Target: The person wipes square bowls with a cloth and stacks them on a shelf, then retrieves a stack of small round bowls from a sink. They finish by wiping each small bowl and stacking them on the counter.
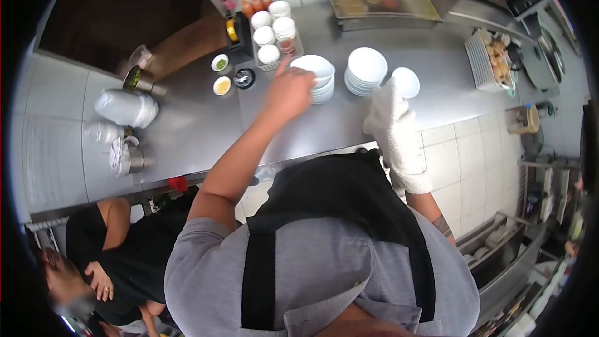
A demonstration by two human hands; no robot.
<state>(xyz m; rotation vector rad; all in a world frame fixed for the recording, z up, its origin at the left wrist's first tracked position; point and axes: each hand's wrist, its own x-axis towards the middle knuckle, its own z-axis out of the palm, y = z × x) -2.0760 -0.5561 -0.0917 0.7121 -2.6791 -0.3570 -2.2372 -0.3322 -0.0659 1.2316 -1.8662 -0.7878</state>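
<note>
My left hand (290, 90) grips the rim of a white bowl (318, 67), its index finger stretched forward. That bowl sits slightly askew over a stack of white bowls (322, 95). A white towel (392, 131) covers my right hand and forearm, hiding the fingers. At the towel's far end is a single white bowl (407, 82); whether the hand grips it through the cloth cannot be seen. Between my hands stands another stack of white bowls (367, 68).
A tray of white cups (265, 36) stands beyond my left hand, near small bowls of green garnish (219, 62) and yellow food (222, 85). Wrapped containers (126, 108) are at left, a white basket (479, 62) at right. A person in black (134, 243) is behind left.
</note>
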